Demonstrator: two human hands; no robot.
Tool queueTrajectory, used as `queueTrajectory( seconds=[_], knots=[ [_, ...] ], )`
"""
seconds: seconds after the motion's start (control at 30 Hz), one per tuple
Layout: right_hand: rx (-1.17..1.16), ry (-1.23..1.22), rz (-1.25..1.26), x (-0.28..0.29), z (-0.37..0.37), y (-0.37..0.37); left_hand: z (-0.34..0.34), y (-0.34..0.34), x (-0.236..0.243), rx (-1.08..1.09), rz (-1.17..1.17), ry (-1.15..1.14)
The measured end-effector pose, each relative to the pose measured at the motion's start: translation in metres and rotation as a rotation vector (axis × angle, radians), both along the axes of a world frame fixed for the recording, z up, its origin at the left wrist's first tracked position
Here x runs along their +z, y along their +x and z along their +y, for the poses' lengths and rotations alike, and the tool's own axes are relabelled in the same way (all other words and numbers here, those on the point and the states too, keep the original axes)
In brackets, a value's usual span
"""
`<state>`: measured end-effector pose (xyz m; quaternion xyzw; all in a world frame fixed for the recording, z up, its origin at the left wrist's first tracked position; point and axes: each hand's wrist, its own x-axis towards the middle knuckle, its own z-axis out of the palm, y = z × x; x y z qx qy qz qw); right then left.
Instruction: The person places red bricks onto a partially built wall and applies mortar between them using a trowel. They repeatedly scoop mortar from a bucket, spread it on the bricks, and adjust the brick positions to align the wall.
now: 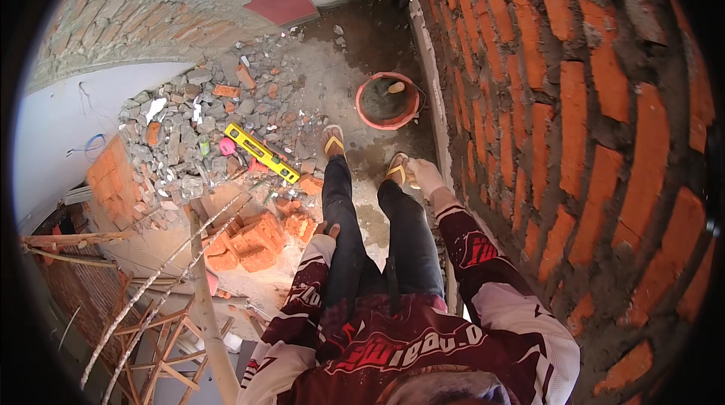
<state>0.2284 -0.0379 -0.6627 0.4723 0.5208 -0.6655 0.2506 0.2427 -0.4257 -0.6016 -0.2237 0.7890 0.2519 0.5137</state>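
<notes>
My left hand (327, 230) hangs beside my left thigh, mostly hidden by its sleeve, with fingers slightly apart and nothing visible in them. My right hand (423, 176) is out beside the brick wall with its fingers curled; whatever it holds, if anything, is hidden. Below it are my feet in yellow sandals (334, 145) on wet concrete. Farther forward, a round orange tub (363, 103) holds grey mortar and a pale rounded handle (396, 88). A yellow spirit level (262, 153) lies on the rubble to my front left, near a pink round object (227, 146).
The freshly laid brick wall (574, 148) rises close along my right, with a low ledge (419, 35) at its foot. Broken rubble (181, 125), stacked bricks (253, 242) and a white wall (53, 140) are on the left. Twisted rods, a pole (211, 329) and wooden scaffolding sit lower left.
</notes>
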Motion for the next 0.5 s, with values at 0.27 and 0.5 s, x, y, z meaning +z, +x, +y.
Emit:
queueTrajectory(
  seconds=[0.27, 0.5],
  knots=[
    [-1.023, -0.436, -0.023, -0.192, 0.019, -0.174, -0.012, -0.016, -0.098, -0.133, 0.301, 0.026],
    [-1.320, -0.747, 0.248, -0.287, 0.008, -0.229, -0.032, -0.045, -0.135, -0.173, 0.405, 0.081]
  ],
)
